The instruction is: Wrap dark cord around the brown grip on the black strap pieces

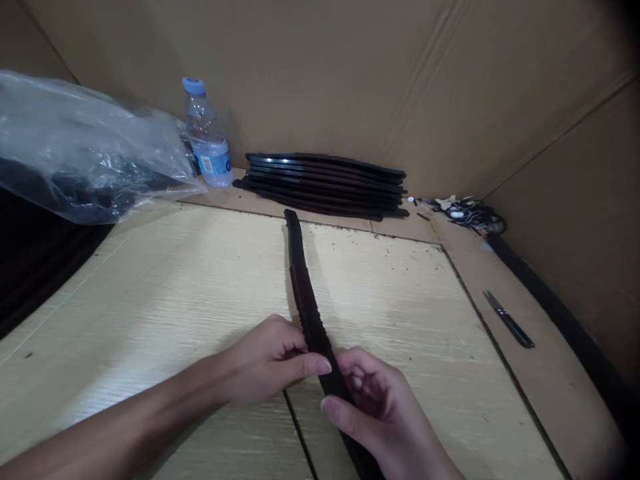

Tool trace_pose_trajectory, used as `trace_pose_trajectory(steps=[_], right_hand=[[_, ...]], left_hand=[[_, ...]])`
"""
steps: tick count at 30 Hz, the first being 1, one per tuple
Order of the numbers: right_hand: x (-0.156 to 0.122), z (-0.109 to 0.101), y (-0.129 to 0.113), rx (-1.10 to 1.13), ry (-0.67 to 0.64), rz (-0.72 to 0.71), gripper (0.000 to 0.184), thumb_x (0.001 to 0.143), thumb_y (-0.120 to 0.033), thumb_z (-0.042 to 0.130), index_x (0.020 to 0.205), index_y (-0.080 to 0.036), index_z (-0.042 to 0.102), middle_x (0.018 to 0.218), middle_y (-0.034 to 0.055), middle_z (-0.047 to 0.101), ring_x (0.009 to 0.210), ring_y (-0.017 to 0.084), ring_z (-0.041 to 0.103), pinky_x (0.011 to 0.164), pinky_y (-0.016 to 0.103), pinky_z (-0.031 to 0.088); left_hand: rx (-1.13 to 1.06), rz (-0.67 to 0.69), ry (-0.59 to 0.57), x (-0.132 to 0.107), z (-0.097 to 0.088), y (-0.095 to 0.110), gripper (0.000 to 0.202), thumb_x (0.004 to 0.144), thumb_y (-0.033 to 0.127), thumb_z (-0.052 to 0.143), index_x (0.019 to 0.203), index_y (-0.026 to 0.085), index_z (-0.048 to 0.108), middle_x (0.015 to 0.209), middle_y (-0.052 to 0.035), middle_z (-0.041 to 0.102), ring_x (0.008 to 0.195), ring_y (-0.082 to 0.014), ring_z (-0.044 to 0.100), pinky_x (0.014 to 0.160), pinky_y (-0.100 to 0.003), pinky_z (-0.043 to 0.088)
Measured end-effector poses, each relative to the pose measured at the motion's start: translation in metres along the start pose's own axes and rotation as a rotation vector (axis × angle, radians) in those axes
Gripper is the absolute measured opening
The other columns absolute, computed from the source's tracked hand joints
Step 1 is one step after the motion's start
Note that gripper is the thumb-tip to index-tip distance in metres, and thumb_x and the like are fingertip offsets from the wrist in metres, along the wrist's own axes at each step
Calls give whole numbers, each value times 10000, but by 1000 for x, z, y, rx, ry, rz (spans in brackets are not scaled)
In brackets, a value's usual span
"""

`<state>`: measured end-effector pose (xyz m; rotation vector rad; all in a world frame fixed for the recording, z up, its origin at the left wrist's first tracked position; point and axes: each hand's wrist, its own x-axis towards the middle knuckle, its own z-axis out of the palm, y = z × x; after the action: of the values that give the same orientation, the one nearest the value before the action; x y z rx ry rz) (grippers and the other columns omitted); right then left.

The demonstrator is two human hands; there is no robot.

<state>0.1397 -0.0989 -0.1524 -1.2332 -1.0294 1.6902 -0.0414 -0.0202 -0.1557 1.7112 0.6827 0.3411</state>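
Observation:
A long, slightly curved black strip point(303, 280) lies lengthwise on the pale wooden board point(165, 293), running from the back toward me. My left hand point(273, 360) pinches the strip from its left side, thumb stretched across it. On the strip's right side my right hand point(373, 410) curls its fingers round the near part, which passes under the palm. Both hands are closed on the same strip.
Several similar black strips point(325, 183) are stacked against the cardboard wall point(350, 73) at the back. A water bottle point(207, 137) stands left of them beside a clear plastic bag point(85, 150). A small black knife point(509, 320) lies at the right, with scraps point(467, 213) behind.

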Motion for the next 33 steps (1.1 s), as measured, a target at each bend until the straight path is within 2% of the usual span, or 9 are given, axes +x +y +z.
trace_pose_trajectory(steps=[17,33], right_hand=[[-1,0,1,7,2,13,167,736,-285,727,843,-219,618,735,-11,570,684,123,521,598,232,418],[0,1,-1,-3,6,7,154,740,-260,724,841,-214,617,721,-17,564,666,111,513,583,215,412]], left_hand=[[-2,56,16,-1,1,-2,401,894,455,465,791,121,661,651,-2,553,622,-122,473,534,-206,362],[10,37,14,-1,1,2,400,891,454,471,779,119,657,650,-5,558,624,-130,488,520,-207,345]])
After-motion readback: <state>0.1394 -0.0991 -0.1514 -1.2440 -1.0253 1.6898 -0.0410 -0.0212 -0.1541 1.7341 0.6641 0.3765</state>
